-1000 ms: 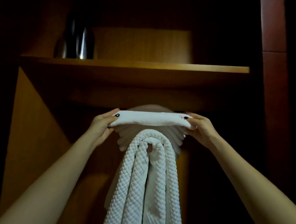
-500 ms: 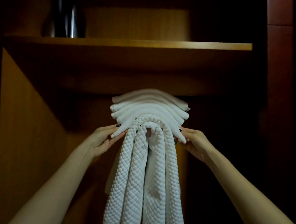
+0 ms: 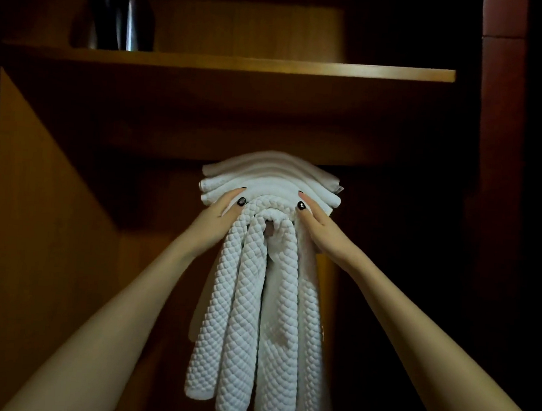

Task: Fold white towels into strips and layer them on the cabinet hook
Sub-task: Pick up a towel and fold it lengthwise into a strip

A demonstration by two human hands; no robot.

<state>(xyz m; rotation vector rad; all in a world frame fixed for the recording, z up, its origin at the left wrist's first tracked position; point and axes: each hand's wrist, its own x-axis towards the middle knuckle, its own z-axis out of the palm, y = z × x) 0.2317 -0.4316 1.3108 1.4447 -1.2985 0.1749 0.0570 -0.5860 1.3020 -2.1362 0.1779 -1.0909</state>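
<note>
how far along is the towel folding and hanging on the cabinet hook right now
Done: several folded strips already arch in layers over the hook, above a long quilted towel hanging down. In hand: the left hand and right hand press the sides of the stack, apparently settling the lowest strip. Left: letting go and perhaps adding more strips, though no further towels are in view. The hook itself is hidden under the cloth.

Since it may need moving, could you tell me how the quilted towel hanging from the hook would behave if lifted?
The quilted towel is probably floppy: it hangs in long loose folds. Its thick texture suggests moderate weight, and it seems unlikely to slip.
</note>
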